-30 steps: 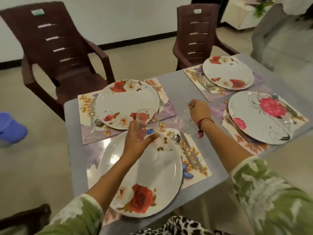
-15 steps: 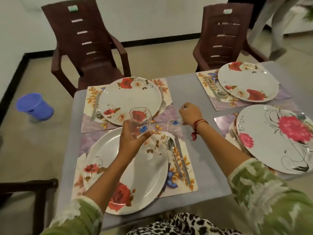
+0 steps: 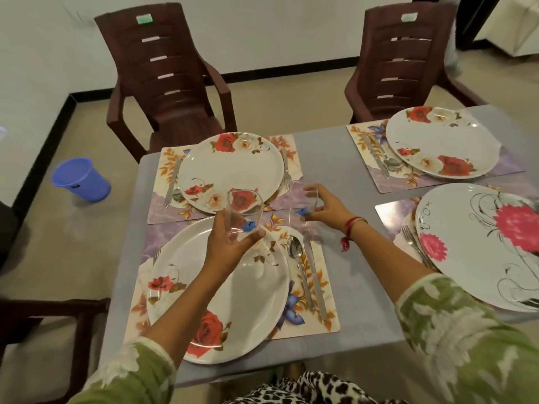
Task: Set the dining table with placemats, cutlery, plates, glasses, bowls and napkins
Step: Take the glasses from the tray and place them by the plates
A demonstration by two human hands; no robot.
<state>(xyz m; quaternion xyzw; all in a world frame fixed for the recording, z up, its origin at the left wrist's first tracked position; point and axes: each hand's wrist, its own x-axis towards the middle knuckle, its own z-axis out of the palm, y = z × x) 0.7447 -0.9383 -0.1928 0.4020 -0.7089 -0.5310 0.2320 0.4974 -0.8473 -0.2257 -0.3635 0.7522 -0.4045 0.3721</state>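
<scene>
A grey table point(image 3: 364, 310) carries several floral placemats, each with a flowered plate and cutlery. My left hand point(image 3: 230, 243) grips a clear glass point(image 3: 243, 211) with a blue mark, raised above the far rim of the near plate point(image 3: 221, 290). My right hand point(image 3: 326, 211) holds a second clear glass point(image 3: 306, 202) standing at the far right corner of the near placemat point(image 3: 318, 316), just above the spoon point(image 3: 296, 252) and knife point(image 3: 316, 284). The far left plate point(image 3: 230, 170) lies behind both glasses.
Two brown plastic chairs point(image 3: 166, 80) point(image 3: 402, 62) stand at the table's far side. Two more plates point(image 3: 440, 141) point(image 3: 478, 243) lie at the right. A blue bucket point(image 3: 80, 179) sits on the floor at the left. A dark chair arm point(image 3: 43, 313) is near left.
My right hand has opened its fist into a grip round the second glass and shifted slightly right. The left hand with its glass has stayed over the near plate. The camera has tilted.
</scene>
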